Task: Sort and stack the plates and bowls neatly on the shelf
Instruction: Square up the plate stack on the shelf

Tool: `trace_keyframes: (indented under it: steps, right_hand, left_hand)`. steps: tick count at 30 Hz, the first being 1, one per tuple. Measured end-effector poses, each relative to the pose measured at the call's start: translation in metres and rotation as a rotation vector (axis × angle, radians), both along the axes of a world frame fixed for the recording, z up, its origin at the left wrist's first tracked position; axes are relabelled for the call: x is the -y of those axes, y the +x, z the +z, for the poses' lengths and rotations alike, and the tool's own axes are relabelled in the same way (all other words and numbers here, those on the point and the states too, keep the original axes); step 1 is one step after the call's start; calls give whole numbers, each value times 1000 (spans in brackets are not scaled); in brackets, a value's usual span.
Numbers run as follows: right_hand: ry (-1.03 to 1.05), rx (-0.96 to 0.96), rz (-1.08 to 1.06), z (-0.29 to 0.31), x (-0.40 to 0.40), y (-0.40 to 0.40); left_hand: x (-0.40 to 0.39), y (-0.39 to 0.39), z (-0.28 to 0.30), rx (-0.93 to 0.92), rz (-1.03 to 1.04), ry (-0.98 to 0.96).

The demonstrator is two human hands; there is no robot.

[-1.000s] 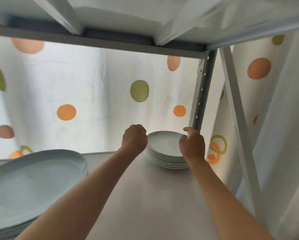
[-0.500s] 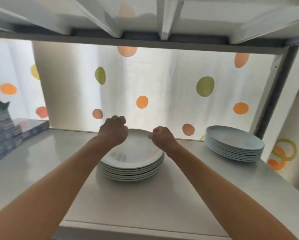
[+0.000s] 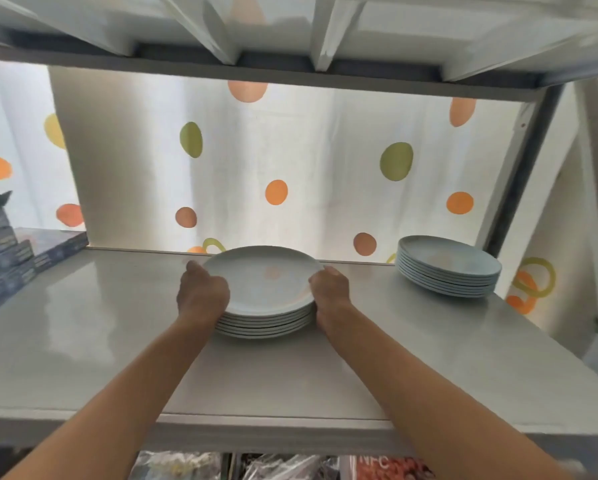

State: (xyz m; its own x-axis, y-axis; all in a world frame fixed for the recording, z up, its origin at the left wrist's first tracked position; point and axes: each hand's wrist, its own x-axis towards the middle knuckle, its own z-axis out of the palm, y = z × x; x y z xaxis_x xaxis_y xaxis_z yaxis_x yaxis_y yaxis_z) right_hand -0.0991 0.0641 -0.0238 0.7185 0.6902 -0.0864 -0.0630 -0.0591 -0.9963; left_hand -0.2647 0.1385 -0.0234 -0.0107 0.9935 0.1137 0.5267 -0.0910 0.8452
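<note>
Both hands bracket the middle stack of plates on the shelf: our left hand curls its fingers round the left rim, our right hand does the same at the right rim, each clamped on the pile's edge. We judge this stack to be the heaviest thing here: several glazed plates together, stiff, smooth and breakable, on a glossy shelf surface where they would slide easily. Holding it low at opposite sides, fingers under the bottom plate if it is to be lifted, seems safest to us, since gripping only the top plates could let the lower ones slip or chip.

Next in size, a second stack of plates sits well apart at the right end of the same shelf, near the upright post. It looks equally rigid and fragile.

At the far left, stacked books lie on the shelf. We see no bowls.
</note>
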Motion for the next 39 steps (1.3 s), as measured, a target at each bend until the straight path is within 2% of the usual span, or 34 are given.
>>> trace_keyframes:
  steps: [8, 12, 24, 31, 34, 39]
  right_hand:
    - [85, -114, -80, -10, 40, 17]
    - [47, -115, -105, -9, 51, 41]
    - [72, -120, -303, 2, 14, 118]
    - [142, -259, -433, -4, 2, 139]
    - [59, -113, -406, -2, 0, 138]
    - [-459, 341, -157, 25, 19, 131]
  left_hand:
    - [4, 24, -18, 14, -75, 72]
    - [8, 51, -17, 32, -129, 92]
    - [-12, 155, 6, 20, -174, 12]
    - [-34, 185, -2, 79, -170, 42]
    - [-41, 189, -6, 80, -162, 67]
    - [-38, 195, -5, 90, -157, 73]
